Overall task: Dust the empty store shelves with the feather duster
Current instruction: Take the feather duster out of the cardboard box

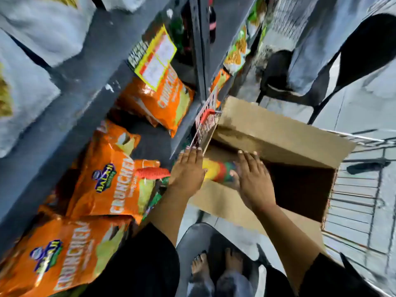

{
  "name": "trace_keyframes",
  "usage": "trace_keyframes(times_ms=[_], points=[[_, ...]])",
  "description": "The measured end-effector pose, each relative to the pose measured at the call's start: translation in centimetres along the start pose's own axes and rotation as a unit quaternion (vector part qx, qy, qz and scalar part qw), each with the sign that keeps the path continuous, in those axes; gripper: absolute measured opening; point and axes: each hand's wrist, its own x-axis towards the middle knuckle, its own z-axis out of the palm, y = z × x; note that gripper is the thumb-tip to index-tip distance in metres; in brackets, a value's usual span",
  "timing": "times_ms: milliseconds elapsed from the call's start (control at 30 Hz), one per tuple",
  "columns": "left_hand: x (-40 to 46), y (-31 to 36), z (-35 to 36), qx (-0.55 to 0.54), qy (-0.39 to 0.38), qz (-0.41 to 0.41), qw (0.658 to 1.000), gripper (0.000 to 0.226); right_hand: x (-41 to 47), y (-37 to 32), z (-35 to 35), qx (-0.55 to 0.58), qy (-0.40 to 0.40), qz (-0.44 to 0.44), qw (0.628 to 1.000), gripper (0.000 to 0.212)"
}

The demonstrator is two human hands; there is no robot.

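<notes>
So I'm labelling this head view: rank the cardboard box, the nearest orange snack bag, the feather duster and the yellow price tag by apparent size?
1. cardboard box
2. nearest orange snack bag, enlarged by nearness
3-4. feather duster and yellow price tag: unsure, hands hide the duster

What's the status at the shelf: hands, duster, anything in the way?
Left hand and right hand flat, open, reaching over the box. Striped duster between them, not clearly gripped. Snack bags crowd the shelf.

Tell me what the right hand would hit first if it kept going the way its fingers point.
Probably the far flap of the cardboard box: the right hand points up-frame over the box opening; depth is unclear.
</notes>
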Motion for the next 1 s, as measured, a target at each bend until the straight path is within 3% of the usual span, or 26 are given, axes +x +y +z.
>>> trace_keyframes(times_ms=[233,367,533,1000], points=[[3.1,0.1,2.5,0.117,-0.116,-0.036,0.986,0.04,0.2,0.8,5.0,-0.006,-0.007,0.01,1.0,0.062],[3.9,0.4,3.1,0.114,-0.111,-0.01,0.987,0.035,-0.5,1.0,7.7,-0.002,-0.066,0.037,0.997,0.075],[4.4,-0.1,3.9,0.104,-0.096,-0.03,0.989,0.032,-0.9,0.9,9.9,-0.009,-0.094,0.046,0.994,0.075],[2.7,-0.1,4.3,0.056,-0.054,-0.03,0.996,0.026,-1.5,1.1,11.6,-0.018,-0.07,0.044,0.996,0.055]])
